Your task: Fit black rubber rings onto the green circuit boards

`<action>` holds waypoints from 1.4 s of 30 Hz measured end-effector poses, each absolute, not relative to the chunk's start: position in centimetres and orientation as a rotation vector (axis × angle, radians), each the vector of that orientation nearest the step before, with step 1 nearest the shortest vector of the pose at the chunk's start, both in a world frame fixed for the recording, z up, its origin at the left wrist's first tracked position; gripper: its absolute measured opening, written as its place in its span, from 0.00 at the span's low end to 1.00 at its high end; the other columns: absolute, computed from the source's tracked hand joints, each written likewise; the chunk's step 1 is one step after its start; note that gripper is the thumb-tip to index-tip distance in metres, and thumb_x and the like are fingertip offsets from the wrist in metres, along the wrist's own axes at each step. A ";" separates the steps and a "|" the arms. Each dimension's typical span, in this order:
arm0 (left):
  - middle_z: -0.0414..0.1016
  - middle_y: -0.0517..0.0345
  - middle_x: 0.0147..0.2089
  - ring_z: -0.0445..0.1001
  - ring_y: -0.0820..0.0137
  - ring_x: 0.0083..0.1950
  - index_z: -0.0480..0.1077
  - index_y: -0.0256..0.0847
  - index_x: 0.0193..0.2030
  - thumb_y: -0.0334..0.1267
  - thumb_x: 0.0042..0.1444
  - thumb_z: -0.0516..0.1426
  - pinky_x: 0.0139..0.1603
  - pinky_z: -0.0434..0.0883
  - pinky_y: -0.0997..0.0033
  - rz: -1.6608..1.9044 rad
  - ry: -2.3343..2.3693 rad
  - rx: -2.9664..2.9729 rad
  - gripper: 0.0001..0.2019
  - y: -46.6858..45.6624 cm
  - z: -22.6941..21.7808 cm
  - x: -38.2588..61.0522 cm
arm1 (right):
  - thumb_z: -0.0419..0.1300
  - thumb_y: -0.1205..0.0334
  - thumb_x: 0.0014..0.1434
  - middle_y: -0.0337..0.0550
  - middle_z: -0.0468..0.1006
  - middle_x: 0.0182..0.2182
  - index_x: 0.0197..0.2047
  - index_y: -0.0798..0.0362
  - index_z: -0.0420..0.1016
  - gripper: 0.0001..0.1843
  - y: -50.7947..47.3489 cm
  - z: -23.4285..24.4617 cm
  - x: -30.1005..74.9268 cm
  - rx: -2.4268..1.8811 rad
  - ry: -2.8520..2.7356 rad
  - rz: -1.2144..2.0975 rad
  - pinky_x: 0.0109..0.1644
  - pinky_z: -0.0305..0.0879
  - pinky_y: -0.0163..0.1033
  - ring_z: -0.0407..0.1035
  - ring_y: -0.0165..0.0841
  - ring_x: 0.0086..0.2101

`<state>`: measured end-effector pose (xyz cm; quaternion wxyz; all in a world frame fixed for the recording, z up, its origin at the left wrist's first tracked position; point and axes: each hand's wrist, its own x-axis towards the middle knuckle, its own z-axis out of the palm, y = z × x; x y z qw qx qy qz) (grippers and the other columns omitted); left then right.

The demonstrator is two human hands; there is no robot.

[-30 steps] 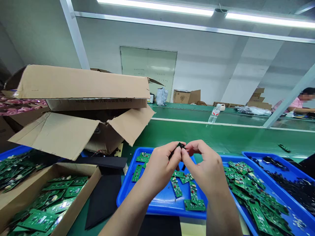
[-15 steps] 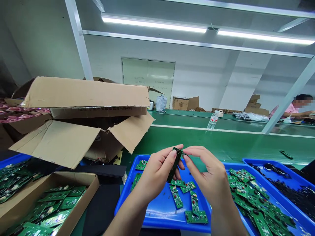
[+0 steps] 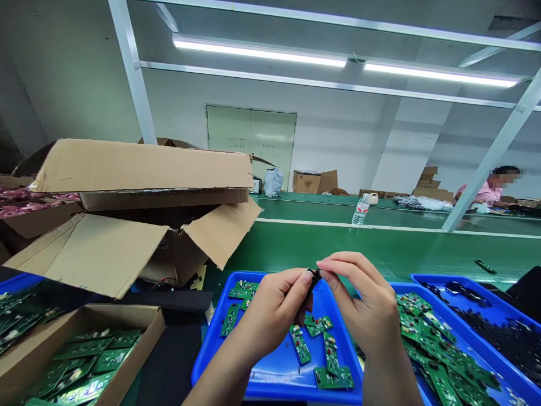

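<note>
My left hand [image 3: 273, 313] and my right hand [image 3: 366, 307] meet above a blue tray [image 3: 220, 352], fingers closed. Between their fingertips they pinch a small green circuit board with a dark part [image 3: 311, 277], seen nearly edge-on. Several loose green circuit boards [image 3: 327, 352] lie in the tray right under the hands. What the dark part is I cannot make out.
A second blue tray [image 3: 439, 349] piled with boards sits at right, and a third [image 3: 499, 316] with black parts beyond it. A cardboard box of boards [image 3: 84, 355] stands at left below a large open carton [image 3: 139, 208]. A water bottle [image 3: 360, 211] stands on the green conveyor; a person sits far right.
The board stood upright in my left hand half a second ago; both hands have now closed round its top end and dropped slightly. The view has tilted up a little.
</note>
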<state>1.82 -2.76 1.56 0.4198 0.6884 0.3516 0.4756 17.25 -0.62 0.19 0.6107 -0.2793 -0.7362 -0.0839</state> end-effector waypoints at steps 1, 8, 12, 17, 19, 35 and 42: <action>0.61 0.66 0.18 0.59 0.78 0.20 0.61 0.39 0.22 0.46 0.65 0.47 0.22 0.57 0.79 1.183 0.893 1.738 0.21 -2.7 1.5 1.8 | 0.59 0.73 0.62 0.42 0.75 0.35 0.38 0.51 0.76 0.08 -0.6 0.2 17.2 -0.646 -1.694 -0.202 0.39 0.72 0.35 0.72 0.31 0.35; 0.64 0.62 0.22 0.61 0.77 0.21 0.64 0.38 0.24 0.49 0.65 0.47 0.24 0.59 0.77 1.229 0.919 1.723 0.22 -2.7 1.5 1.6 | 0.58 0.68 0.63 0.48 0.73 0.53 0.64 0.46 0.62 0.27 -0.4 -0.5 16.7 -0.642 -1.569 -0.084 0.51 0.72 0.45 0.72 0.37 0.49; 0.68 0.58 0.29 0.67 0.72 0.30 0.72 0.37 0.33 0.47 0.66 0.47 0.34 0.66 0.73 1.348 0.936 1.754 0.20 -2.8 1.5 1.2 | 0.61 0.65 0.61 0.47 0.77 0.47 0.55 0.49 0.71 0.18 -0.6 -0.9 17.0 -0.712 -1.331 -0.057 0.49 0.72 0.47 0.73 0.39 0.47; 0.73 0.52 0.48 0.72 0.65 0.48 0.67 0.45 0.60 0.44 0.65 0.52 0.51 0.68 0.64 1.246 0.847 1.839 0.19 -2.9 1.2 0.2 | 0.61 0.61 0.61 0.44 0.78 0.33 0.37 0.52 0.77 0.05 -1.3 -0.2 17.3 -0.776 -1.461 0.063 0.34 0.74 0.36 0.74 0.32 0.32; 0.72 0.52 0.52 0.71 0.63 0.51 0.65 0.46 0.62 0.43 0.63 0.54 0.54 0.67 0.62 1.235 0.862 1.836 0.20 -2.8 1.1 0.2 | 0.61 0.62 0.61 0.43 0.78 0.32 0.35 0.52 0.76 0.05 -1.5 0.2 17.3 -0.744 -1.566 0.132 0.33 0.74 0.34 0.74 0.33 0.31; 0.72 0.55 0.41 0.73 0.68 0.42 0.75 0.43 0.47 0.35 0.57 0.61 0.44 0.73 0.69 1.603 0.924 1.999 0.11 -2.1 1.0 0.3 | 0.58 0.67 0.62 0.45 0.80 0.36 0.41 0.49 0.81 0.10 -1.7 0.3 17.9 -0.634 -1.783 0.195 0.39 0.74 0.34 0.76 0.33 0.36; 0.73 0.52 0.46 0.75 0.65 0.49 0.72 0.48 0.54 0.30 0.60 0.59 0.51 0.76 0.64 1.936 0.835 2.370 0.16 -1.9 0.7 -0.2 | 0.54 0.44 0.65 0.43 0.77 0.23 0.28 0.53 0.76 0.24 -1.6 0.0 17.5 -0.655 -1.615 0.735 0.31 0.71 0.35 0.73 0.34 0.26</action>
